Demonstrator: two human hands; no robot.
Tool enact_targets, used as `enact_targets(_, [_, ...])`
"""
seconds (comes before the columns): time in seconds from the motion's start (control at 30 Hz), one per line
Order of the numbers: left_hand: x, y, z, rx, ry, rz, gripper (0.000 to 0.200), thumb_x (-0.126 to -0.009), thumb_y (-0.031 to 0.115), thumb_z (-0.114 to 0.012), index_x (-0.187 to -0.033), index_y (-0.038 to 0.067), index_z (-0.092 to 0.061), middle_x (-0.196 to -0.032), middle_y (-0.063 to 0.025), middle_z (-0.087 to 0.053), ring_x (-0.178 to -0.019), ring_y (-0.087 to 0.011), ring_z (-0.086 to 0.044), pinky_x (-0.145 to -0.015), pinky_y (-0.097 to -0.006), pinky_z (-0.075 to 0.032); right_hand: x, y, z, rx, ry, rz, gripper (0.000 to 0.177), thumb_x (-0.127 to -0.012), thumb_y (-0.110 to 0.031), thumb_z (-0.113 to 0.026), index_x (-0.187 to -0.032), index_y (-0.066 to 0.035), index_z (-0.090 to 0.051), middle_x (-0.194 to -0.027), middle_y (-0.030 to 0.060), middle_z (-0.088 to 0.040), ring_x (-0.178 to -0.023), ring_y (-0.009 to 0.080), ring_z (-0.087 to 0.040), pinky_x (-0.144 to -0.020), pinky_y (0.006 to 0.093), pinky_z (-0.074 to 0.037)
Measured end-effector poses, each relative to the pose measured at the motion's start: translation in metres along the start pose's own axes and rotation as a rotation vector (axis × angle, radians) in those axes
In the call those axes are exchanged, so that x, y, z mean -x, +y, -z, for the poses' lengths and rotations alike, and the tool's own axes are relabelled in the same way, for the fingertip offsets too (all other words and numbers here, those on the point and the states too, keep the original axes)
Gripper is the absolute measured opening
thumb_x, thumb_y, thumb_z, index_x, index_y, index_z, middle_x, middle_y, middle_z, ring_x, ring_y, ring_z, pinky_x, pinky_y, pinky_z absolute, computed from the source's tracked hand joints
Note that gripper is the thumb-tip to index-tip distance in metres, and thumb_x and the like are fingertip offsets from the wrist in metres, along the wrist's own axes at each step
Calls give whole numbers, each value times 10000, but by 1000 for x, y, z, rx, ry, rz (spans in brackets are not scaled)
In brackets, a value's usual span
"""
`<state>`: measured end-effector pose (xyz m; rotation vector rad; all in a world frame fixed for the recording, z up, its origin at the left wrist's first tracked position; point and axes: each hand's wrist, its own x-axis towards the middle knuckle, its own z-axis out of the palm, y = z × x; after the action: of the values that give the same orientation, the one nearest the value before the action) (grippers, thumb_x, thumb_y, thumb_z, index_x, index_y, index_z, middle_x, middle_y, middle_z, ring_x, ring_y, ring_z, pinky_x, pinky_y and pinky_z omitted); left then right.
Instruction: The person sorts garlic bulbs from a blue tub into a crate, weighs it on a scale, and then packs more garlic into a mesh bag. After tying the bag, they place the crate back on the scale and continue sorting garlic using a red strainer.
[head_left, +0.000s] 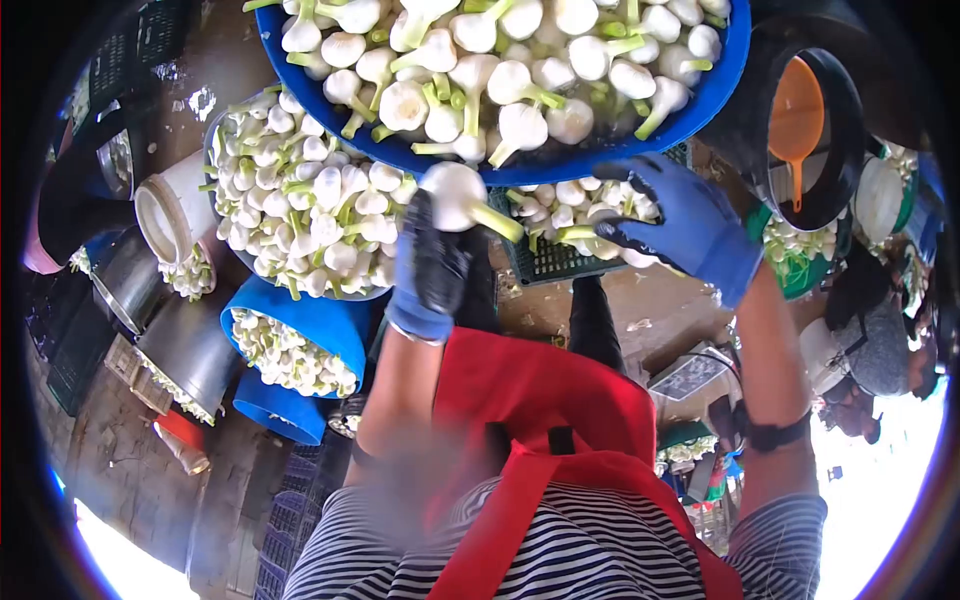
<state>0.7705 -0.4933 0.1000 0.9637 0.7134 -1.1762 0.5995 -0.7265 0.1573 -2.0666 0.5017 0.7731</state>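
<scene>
My left hand (432,265), in a blue and black glove, is closed on a white garlic bulb (452,196) whose short green stem points right. The bulb is just below the rim of a large blue tub (400,158) heaped with trimmed garlic. My right hand (685,222), gloved alike, has thumb and fingers apart beside the tub's lower right edge. It is above a dark green crate (535,266) of garlic bulbs, and I see nothing held in it.
A wide basin heaped with garlic bulbs (300,205) stands left of my left hand. Farther left are a blue bucket (290,300) of garlic, a white bucket (160,220) and metal pots (180,340). An orange strainer-like utensil (797,110) lies in a black container at right. Other people are at the far right.
</scene>
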Motion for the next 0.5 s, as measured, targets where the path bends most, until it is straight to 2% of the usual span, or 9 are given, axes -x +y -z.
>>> enact_targets(0.03, [7,-15,-12,-45,18,21,418,-928,339,-549,-1229,54,-495,-1139,-115,-579,-1023,-224,-598,-791,-389,-557,3,-9,-7,-398,155,16,621,-748,-270,-734,-1281,-72,-485,-1276,150,-520,-1188,308,-504,-1001,387,-400])
enact_targets(0.07, [10,-34,-15,-381,-101,-131,390,-941,340,-539,-1199,48,-527,-1072,-86,-604,-961,-176,-607,-794,-325,-536,3,-17,-16,-796,313,34,664,-737,-214,-745,-1319,-85,-454,-1290,148,-512,-1206,317,-487,-1027,380,-380])
enact_targets(0.17, [9,-67,-11,-535,-80,-78,384,-950,324,-535,-1193,27,-537,-1066,-62,-598,-942,-128,-587,-805,-255,-499,-16,-36,-72,-534,387,159,728,-726,-125,-749,-1362,-58,-400,-1336,129,-487,-1225,244,-481,-1041,357,-372])
enact_targets(0.27, [15,-68,-21,-362,-169,-55,323,-965,235,-517,-1186,0,-536,-1047,-52,-589,-941,-102,-571,-825,-228,-479,-28,-36,-95,-1388,453,136,651,-795,-61,-679,-1369,6,-380,-1297,110,-512,-1161,161,-497,-981,289,-410])
enact_targets(0.33, [28,-65,-39,-484,-163,-100,308,-932,160,-573,-1182,-15,-531,-1054,-58,-588,-952,-110,-574,-840,-242,-478,-28,-38,-89,-1673,437,-6,595,-842,-33,-623,-1381,-2,-373,-1237,96,-538,-1101,155,-521,-951,272,-423])
enact_targets(0.37, [29,-65,-39,-486,-161,-95,308,-932,160,-573,-1182,-15,-531,-1054,-58,-588,-952,-110,-574,-840,-242,-478,-28,-38,-93,-1790,482,3,535,-908,-96,-561,-1392,4,-355,-1186,88,-553,-1058,143,-535,-946,271,-426])
enact_targets(0.4, [30,-65,-39,-476,-182,-164,318,-898,118,-611,-1176,-16,-535,-1066,-66,-589,-955,-120,-578,-839,-247,-481,-28,-37,-99,-1793,484,1,535,-908,-96,-561,-1392,4,-355,-1186,88,-553,-1058,143,-535,-946,271,-426])
enact_targets(0.47, [30,-66,-36,-467,-198,-232,338,-864,76,-648,-1170,-17,-539,-1077,-74,-591,-959,-129,-581,-838,-252,-483,-28,-36,-113,-2083,412,141,495,-949,-157,-496,-1389,16,-352,-1184,90,-553,-1053,140,-542,-950,272,-424])
enact_targets(0.5, [28,-69,-31,-630,-162,-367,338,-833,51,-671,-1144,-16,-555,-1067,-81,-593,-948,-140,-585,-825,-258,-486,-27,-40,-119,-2100,467,100,475,-970,-178,-441,-1390,22,-346,-1175,84,-555,-1052,134,-543,-952,273,-423])
